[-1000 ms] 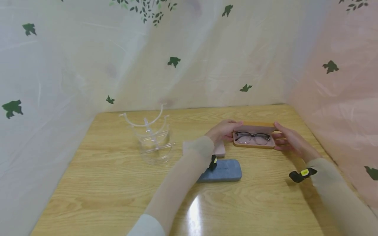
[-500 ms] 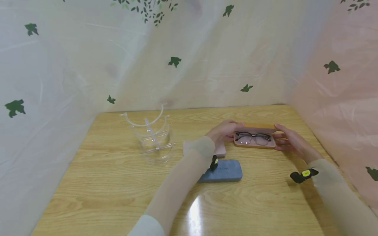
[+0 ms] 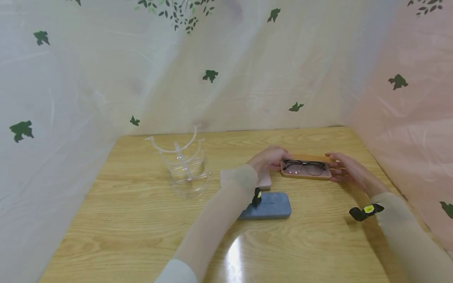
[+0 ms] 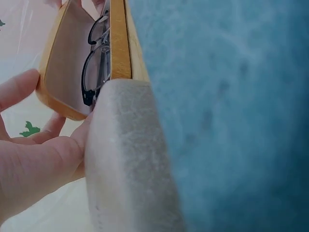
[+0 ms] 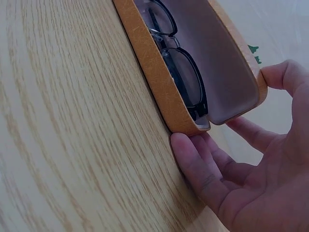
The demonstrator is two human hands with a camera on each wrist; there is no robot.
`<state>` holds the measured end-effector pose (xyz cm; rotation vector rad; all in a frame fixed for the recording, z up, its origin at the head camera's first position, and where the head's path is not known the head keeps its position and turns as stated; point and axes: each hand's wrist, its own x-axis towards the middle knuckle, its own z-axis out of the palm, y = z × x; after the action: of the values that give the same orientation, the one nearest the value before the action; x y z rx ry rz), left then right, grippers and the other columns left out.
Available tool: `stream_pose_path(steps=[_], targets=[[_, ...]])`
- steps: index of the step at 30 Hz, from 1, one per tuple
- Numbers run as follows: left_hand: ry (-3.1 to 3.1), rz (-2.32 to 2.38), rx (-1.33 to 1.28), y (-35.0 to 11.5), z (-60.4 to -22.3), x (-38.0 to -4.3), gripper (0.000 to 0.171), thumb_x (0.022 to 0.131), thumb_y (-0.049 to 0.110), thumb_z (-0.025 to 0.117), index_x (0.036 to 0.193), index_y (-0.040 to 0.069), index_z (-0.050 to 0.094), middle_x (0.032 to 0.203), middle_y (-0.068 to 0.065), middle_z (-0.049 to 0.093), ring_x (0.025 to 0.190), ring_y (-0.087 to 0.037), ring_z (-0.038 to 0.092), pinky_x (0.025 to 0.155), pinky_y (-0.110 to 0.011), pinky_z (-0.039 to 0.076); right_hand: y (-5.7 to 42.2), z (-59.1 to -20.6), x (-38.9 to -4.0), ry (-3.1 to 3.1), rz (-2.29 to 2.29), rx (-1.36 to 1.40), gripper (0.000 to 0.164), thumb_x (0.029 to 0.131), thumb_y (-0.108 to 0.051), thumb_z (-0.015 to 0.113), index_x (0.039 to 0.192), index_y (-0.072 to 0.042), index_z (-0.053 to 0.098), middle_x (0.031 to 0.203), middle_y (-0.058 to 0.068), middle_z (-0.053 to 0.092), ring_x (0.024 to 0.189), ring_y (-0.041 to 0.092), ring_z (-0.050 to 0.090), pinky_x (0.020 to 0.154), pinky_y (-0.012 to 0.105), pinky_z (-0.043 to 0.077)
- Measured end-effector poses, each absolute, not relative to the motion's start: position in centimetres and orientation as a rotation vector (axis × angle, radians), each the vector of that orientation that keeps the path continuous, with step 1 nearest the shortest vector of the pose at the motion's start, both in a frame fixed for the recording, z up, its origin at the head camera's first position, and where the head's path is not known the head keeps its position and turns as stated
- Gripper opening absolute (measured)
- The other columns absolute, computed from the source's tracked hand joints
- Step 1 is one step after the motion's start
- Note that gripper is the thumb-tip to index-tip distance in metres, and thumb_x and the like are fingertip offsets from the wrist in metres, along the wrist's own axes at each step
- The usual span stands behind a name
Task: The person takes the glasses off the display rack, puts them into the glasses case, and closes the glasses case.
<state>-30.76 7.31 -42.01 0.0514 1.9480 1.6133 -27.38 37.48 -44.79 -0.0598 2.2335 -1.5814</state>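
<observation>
An orange eyeglass case [image 3: 307,177] lies at the back right of the table, its lid [image 5: 231,63] tilted partway over its base. Inside, on the pale pink lining, is a pair of dark-rimmed eyeglasses [image 3: 305,162]. My left hand [image 3: 269,158] holds the case's left end, one fingertip on the lid edge in the left wrist view. At the opposite end, my right hand [image 3: 350,168] has its thumb on the lid [image 5: 263,84] and other fingers against the base [image 5: 186,126]. The left forearm partly hides a pale pink case [image 3: 264,181] and a blue case [image 3: 274,206].
A clear plastic tiered stand [image 3: 182,163] stands on the left half of the wooden table [image 3: 124,228]. Pale sheeting [image 3: 244,94] with green bird shapes rises behind the table and along both sides. In the left wrist view the blue case [image 4: 227,116] looms close.
The lid has come down and toward me over the eyeglasses, with both hands moving along with it. The case's base, the other cases and the stand have stayed in place.
</observation>
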Motion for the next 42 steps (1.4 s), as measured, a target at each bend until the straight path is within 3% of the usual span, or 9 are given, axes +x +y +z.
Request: stream_pose_path(steps=[4, 6, 11, 13, 19, 31, 34, 37, 42], targets=[[1.889, 1.639, 0.054, 6.8, -42.4, -31.0, 0.052, 0.089, 0.016, 0.078, 0.137, 0.006, 0.061, 0.129, -0.003, 0.064, 0.119, -0.025, 0.06, 0.1, -0.04, 0.052, 37.3, -44.4, -27.0, 2.229, -1.55, -0.087, 0.065, 0.109, -0.034, 0.034, 0.16, 0.002, 0.013, 0.152, 0.033, 0.021, 0.108, 0.016, 0.058, 0.088, 0.035, 0.058], [1.874, 1.645, 0.06, 6.5, -42.5, -31.0, 0.052, 0.086, 0.012, 0.081, 0.135, 0.006, 0.064, 0.125, -0.002, 0.067, 0.114, -0.023, 0.063, 0.1, -0.04, 0.052, 37.4, -44.5, -26.8, 2.226, -1.553, -0.101, 0.063, 0.11, -0.029, 0.036, 0.159, 0.004, 0.014, 0.142, 0.028, 0.032, 0.103, 0.013, 0.058, 0.088, 0.033, 0.058], [2.004, 1.623, 0.037, 6.7, -42.8, -30.6, 0.04, 0.08, -0.003, 0.082, 0.118, 0.007, 0.074, 0.119, -0.001, 0.068, 0.093, -0.013, 0.064, 0.094, -0.036, 0.055, 37.6, -44.9, -26.4, 2.327, -1.433, -0.184, 0.067, 0.107, -0.028, 0.052, 0.158, 0.002, 0.021, 0.136, 0.028, 0.045, 0.099, 0.002, 0.059, 0.087, 0.026, 0.057], [2.065, 1.607, 0.009, 6.9, -42.7, -30.3, 0.037, 0.08, -0.007, 0.08, 0.114, 0.008, 0.076, 0.123, -0.003, 0.067, 0.092, -0.011, 0.063, 0.09, -0.033, 0.056, 37.5, -45.0, -26.3, 2.369, -1.37, -0.198, 0.07, 0.105, -0.029, 0.058, 0.158, 0.0, 0.023, 0.146, 0.033, 0.038, 0.103, 0.001, 0.059, 0.086, 0.024, 0.056], [2.076, 1.586, -0.039, 6.8, -42.3, -29.9, 0.035, 0.083, -0.007, 0.076, 0.113, 0.01, 0.076, 0.125, -0.001, 0.066, 0.099, -0.013, 0.064, 0.091, -0.033, 0.056, 37.3, -45.3, -26.7, 2.38, -1.352, -0.167, 0.07, 0.104, -0.028, 0.06, 0.158, 0.001, 0.026, 0.145, 0.03, 0.038, 0.1, 0.005, 0.059, 0.084, 0.023, 0.056], [2.072, 1.596, -0.056, 7.0, -41.9, -29.5, 0.031, 0.085, -0.003, 0.076, 0.113, 0.011, 0.074, 0.118, 0.001, 0.066, 0.101, -0.013, 0.062, 0.097, -0.034, 0.052, 36.9, -45.0, -26.7, 2.39, -1.375, -0.147, 0.069, 0.104, -0.025, 0.059, 0.157, 0.002, 0.026, 0.145, 0.03, 0.038, 0.098, 0.0, 0.057, 0.083, 0.022, 0.056], [2.066, 1.618, -0.064, 7.1, -41.6, -29.5, 0.033, 0.089, 0.004, 0.075, 0.121, 0.01, 0.071, 0.116, 0.002, 0.066, 0.103, -0.016, 0.063, 0.099, -0.036, 0.052, 36.5, -44.4, -26.8, 2.427, -1.342, -0.136, 0.072, 0.102, -0.03, 0.063, 0.156, 0.003, 0.028, 0.147, 0.035, 0.035, 0.096, 0.006, 0.063, 0.081, 0.026, 0.058], [2.123, 1.597, 0.006, 6.9, -40.9, -29.6, 0.035, 0.092, 0.012, 0.073, 0.127, 0.01, 0.067, 0.118, 0.001, 0.066, 0.107, -0.019, 0.063, 0.097, -0.037, 0.053, 35.8, -43.5, -26.9, 2.592, -1.166, -0.2, 0.07, 0.101, -0.035, 0.064, 0.151, 0.005, 0.036, 0.145, 0.039, 0.038, 0.097, 0.026, 0.069, 0.079, 0.036, 0.06], [2.51, 1.334, 0.371, 6.0, -39.0, -30.4, 0.037, 0.098, 0.023, 0.068, 0.132, 0.009, 0.063, 0.134, -0.008, 0.062, 0.121, -0.021, 0.058, 0.098, -0.034, 0.05, 33.8, -40.7, -27.5, 2.96, -0.744, -0.41, 0.054, 0.104, -0.036, 0.058, 0.138, 0.007, 0.053, 0.133, 0.037, 0.054, 0.113, 0.054, 0.057, 0.089, 0.061, 0.051]])
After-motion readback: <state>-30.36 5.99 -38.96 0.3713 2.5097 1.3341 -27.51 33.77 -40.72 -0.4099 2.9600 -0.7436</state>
